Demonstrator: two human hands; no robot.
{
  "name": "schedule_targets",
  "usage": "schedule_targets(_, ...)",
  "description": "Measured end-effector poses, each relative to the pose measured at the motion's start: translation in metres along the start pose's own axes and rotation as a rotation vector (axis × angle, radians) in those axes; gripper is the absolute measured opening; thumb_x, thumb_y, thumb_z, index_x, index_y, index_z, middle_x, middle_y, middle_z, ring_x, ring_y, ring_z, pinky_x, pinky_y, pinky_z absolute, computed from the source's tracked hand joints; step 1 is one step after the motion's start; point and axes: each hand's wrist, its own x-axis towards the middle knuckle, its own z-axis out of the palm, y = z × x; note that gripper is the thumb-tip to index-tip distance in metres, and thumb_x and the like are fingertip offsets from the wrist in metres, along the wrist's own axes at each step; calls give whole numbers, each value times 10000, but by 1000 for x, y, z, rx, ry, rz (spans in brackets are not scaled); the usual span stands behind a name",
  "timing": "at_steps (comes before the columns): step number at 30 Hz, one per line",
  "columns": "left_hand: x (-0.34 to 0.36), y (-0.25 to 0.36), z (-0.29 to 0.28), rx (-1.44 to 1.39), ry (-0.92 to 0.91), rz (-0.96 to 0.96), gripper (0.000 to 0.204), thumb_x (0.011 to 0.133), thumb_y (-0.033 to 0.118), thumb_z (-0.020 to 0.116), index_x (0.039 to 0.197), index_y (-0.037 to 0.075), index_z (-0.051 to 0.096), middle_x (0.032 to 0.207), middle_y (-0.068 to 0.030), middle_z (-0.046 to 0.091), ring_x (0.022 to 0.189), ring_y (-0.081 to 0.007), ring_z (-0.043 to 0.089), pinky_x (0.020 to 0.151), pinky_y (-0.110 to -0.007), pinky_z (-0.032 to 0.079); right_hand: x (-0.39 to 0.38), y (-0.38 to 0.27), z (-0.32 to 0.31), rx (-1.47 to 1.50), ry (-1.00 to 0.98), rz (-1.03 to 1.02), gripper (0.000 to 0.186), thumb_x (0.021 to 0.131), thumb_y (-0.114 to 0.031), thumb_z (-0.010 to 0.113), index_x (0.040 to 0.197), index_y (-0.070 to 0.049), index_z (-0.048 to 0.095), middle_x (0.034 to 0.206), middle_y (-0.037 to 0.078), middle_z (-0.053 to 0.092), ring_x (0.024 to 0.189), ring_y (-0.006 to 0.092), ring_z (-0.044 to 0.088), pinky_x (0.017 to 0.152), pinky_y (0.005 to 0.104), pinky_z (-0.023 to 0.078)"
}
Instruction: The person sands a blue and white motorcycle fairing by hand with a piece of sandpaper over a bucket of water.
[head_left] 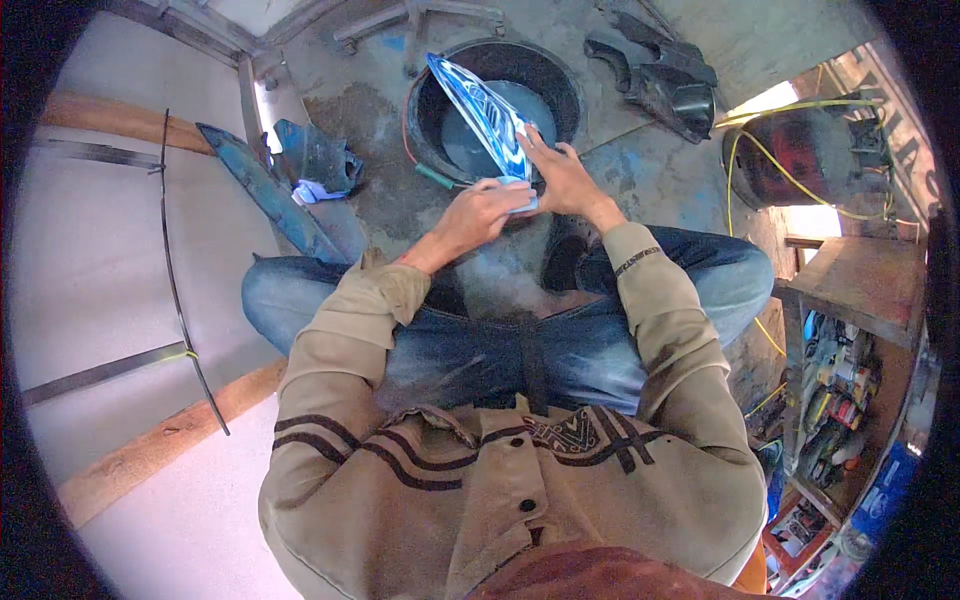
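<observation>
A glossy blue-and-white pointed panel (478, 108) stands tilted over a black tub (563, 78), its tip toward the far left. My right hand (565, 182) grips the panel's near end, thumb and fingers against its right side. My left hand (474, 220) is closed on a small light-blue pad (523, 198), which lies against the panel's lower end; whether it is a sponge or folded sheet I cannot tell. Greyish liquid (520, 100) shows inside the tub. A green grip (434, 177) on the tub's wire handle hangs at its near left.
Dark plastic parts (660, 75) lie on the floor at the far right. Blue panels (262, 190) and a blue piece (315, 158) lean by the left wall. On the right stand a wooden shelf (860, 285) with tools and a dark container (790, 155) with yellow cord.
</observation>
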Motion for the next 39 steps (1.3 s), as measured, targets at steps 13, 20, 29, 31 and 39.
schedule_targets(13,-5,4,4,8,45,-31,517,867,-24,691,1376,71,689,1377,-118,726,1156,-274,737,968,-423,562,3,-7,-10,33,-59,31,1428,613,-741,898,1680,-32,268,1748,259,243,1526,406,439,1228,636,289)
schedule_targets(20,2,-16,-16,67,136,-123,551,850,-50,699,1371,128,717,1438,-87,702,1160,-277,742,901,-401,578,4,-14,-15,63,-60,38,1410,628,-729,895,1680,-32,266,1750,260,238,1527,411,436,1219,644,297)
schedule_targets(29,-1,3,-3,78,11,-108,494,878,25,707,1365,112,698,1377,-92,731,1057,-295,760,871,-407,579,1,-7,-10,36,-70,43,1408,624,-726,901,1681,-36,276,1748,249,256,1536,412,424,1207,637,318)
schedule_targets(31,0,-11,-14,141,-29,-146,485,888,33,706,1367,110,699,1376,-86,732,1058,-296,759,863,-404,580,2,-11,-13,57,-77,56,1396,663,-679,901,1713,-71,211,1782,207,198,1610,355,313,1253,620,268)
schedule_targets(39,-1,5,-1,98,36,-163,463,877,53,716,1333,130,717,1329,-94,751,916,-346,764,812,-445,620,5,-9,-10,47,-52,49,1407,625,-706,905,1693,-56,259,1759,233,244,1568,378,377,1233,616,293)
